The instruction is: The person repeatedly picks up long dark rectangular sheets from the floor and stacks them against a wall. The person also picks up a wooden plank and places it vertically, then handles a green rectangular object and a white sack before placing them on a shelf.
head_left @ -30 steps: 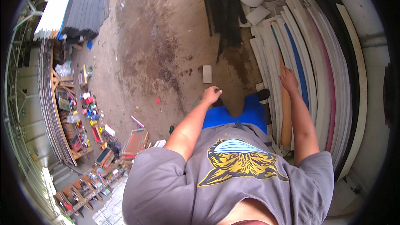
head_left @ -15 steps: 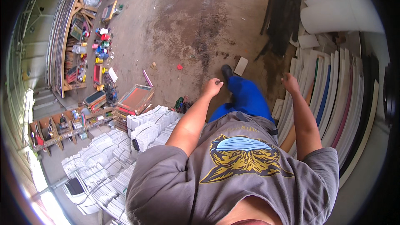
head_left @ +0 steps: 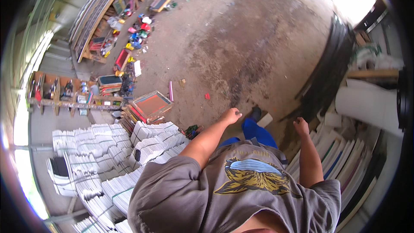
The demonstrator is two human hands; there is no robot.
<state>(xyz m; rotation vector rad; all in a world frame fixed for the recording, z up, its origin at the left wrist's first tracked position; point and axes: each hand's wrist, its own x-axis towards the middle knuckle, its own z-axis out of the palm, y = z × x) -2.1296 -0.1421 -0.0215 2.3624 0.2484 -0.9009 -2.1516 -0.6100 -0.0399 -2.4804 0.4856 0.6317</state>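
Observation:
My left hand (head_left: 230, 115) hangs in front of my body with its fingers curled closed. A small dark spot shows at its fingertips, too small to name. Out to the right, my right hand (head_left: 301, 127) is curled as well, and whether anything sits inside it is hidden. Neither hand touches the things around me. Below and between them are my blue trousers (head_left: 258, 134) and one dark shoe (head_left: 256, 113), beside a pale flat block (head_left: 265, 120) on the floor. Nearest my right arm stand upright white and coloured sheets (head_left: 340, 157).
Bundled white strips (head_left: 92, 155) are stacked at my left. Beyond them are framed screens (head_left: 151, 105), a wooden shelf of tools (head_left: 75, 99) and several paint containers (head_left: 140, 32). Long black strips (head_left: 330, 67) and a white roll (head_left: 366, 105) lie at the right. The concrete floor (head_left: 202, 34) is stained.
My view has turned to the right and takes in more floor ahead, with a bright opening at the far right. Both hands stay curled, and they appear lower in the picture.

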